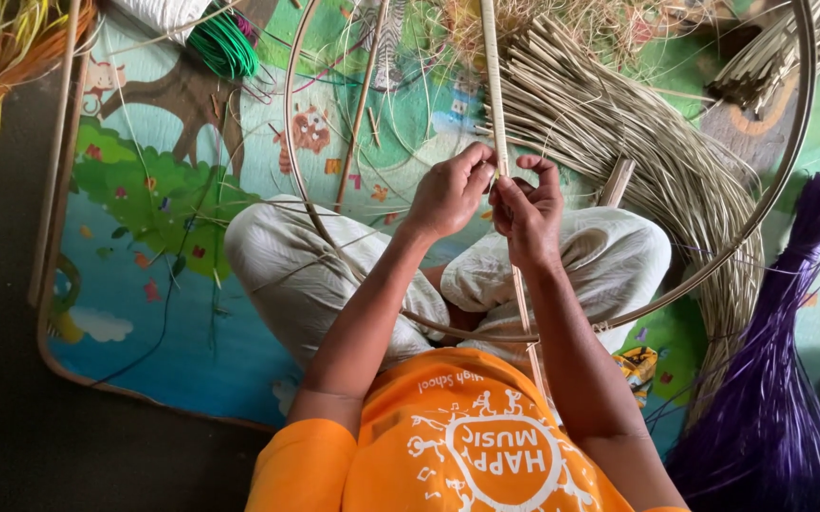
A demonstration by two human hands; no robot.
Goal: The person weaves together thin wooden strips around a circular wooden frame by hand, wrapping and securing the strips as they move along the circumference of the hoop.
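Left hand (448, 194), right hand (527, 213) pinching cane strip (493, 85); round hoop (789, 142) encircling

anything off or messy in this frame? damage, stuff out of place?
No damage shows. Both hands, left hand and right hand, pinch the flat cane strip crossing the large hoop. Only loose thin fibres lie strewn across the play mat, away from the purple bundle.

Bare mat (145, 313) lies open leftward; reed bundle (656, 161) and purple fibres (780, 379) crowd the right.
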